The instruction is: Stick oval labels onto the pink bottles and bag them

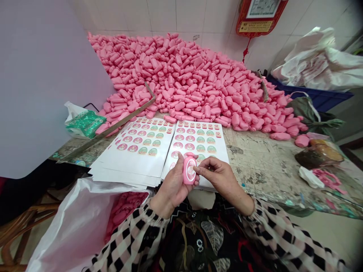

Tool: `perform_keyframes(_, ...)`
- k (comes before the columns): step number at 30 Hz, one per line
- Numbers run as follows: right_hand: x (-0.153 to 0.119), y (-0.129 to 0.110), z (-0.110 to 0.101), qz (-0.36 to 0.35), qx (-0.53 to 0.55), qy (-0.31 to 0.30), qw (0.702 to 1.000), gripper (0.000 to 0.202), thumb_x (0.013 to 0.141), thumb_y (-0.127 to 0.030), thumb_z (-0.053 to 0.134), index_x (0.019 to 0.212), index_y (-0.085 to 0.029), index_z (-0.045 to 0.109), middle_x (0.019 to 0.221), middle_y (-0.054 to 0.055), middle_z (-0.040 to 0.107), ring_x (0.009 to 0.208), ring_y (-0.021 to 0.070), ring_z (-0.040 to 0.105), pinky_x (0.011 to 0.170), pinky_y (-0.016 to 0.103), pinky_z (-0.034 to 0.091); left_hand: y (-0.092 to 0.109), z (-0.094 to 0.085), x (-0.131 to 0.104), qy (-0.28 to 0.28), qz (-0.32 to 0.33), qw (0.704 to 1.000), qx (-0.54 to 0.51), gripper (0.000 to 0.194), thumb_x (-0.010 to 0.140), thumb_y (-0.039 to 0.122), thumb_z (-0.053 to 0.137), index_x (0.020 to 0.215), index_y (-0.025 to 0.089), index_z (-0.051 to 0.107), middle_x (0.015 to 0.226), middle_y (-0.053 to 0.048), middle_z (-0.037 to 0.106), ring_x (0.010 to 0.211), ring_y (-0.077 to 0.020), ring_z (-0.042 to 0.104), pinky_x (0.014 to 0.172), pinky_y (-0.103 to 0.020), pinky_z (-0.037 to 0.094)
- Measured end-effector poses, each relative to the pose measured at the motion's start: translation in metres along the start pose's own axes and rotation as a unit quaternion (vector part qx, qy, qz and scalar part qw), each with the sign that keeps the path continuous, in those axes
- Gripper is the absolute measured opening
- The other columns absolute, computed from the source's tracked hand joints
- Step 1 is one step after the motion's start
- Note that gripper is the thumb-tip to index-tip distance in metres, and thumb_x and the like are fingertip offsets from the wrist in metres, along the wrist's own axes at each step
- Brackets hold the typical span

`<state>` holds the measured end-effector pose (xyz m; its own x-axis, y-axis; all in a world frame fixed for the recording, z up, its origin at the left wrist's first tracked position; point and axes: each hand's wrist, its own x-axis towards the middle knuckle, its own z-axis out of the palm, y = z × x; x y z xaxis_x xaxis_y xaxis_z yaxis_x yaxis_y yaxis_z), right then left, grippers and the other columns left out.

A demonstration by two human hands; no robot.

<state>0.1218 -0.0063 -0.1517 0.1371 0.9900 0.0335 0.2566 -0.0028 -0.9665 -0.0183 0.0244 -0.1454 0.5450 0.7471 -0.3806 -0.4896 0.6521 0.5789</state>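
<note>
My left hand (175, 187) is closed around a small pink plastic bottle (185, 177), its front turned up toward me. A pale oval marking or sticker shows on the bottle's face. The fingertips of my right hand (219, 176) are pinched together at the right side of that face; whether something small sits between them I cannot make out. Under and behind my hands lies a sticker sheet (195, 132) with rows of pink, green and small red labels. A second stack of sticker sheets (130, 166) lies to its left.
A large heap of pink bottles (181, 75) covers the back of the worn table (255, 162). A metal strip (113, 126) and a green tissue pack (86, 124) lie left. A white bag (70, 223) holding pink pieces is below left. A blue crate (320, 96) stands right.
</note>
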Motion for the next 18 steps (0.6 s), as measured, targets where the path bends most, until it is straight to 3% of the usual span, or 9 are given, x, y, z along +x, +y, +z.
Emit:
perform_keyframes(5,-0.005,0.001,0.000,-0.032,-0.062,0.027,0.997,0.020,0.075,-0.041,0.066,0.071,-0.022,0.061,0.071,0.000,0.060,0.066,0.0149,0.053,0.059,0.026,0.039,0.000,-0.001,-0.002,0.003,0.003,0.998,0.069,0.063,0.080,0.067,0.035,0.113,0.017,0.053,0.066,-0.003,0.058,0.054,-0.0136,0.059,0.050,-0.025,0.050)
perform_keyframes(9,-0.010,-0.002,-0.001,-0.048,-0.102,0.027,0.993,0.019,0.079,-0.041,0.062,0.072,-0.023,0.061,0.072,0.000,0.060,0.069,0.0161,0.054,0.061,0.027,0.040,-0.002,-0.003,-0.002,-0.025,-0.006,0.994,0.108,0.071,0.077,0.072,0.028,0.118,0.018,0.049,0.059,-0.001,0.056,0.047,-0.0142,0.057,0.043,-0.024,0.046)
perform_keyframes(13,-0.012,-0.002,-0.002,-0.034,-0.077,0.014,0.996,0.019,0.079,-0.041,0.062,0.073,-0.023,0.062,0.071,0.001,0.061,0.072,0.0174,0.055,0.065,0.029,0.042,-0.004,-0.004,0.000,-0.036,0.007,0.993,0.114,0.074,0.075,0.075,0.025,0.114,0.017,0.051,0.056,0.000,0.054,0.041,-0.0116,0.052,0.036,-0.019,0.037)
perform_keyframes(18,-0.011,-0.006,-0.002,0.034,0.012,-0.020,0.999,0.022,0.076,-0.042,0.064,0.073,-0.021,0.061,0.067,0.000,0.063,0.065,0.0157,0.056,0.065,0.030,0.044,-0.004,-0.002,-0.001,-0.017,0.017,0.990,0.142,0.070,0.076,0.074,0.030,0.109,0.017,0.053,0.056,0.000,0.054,0.042,-0.0103,0.051,0.037,-0.018,0.035)
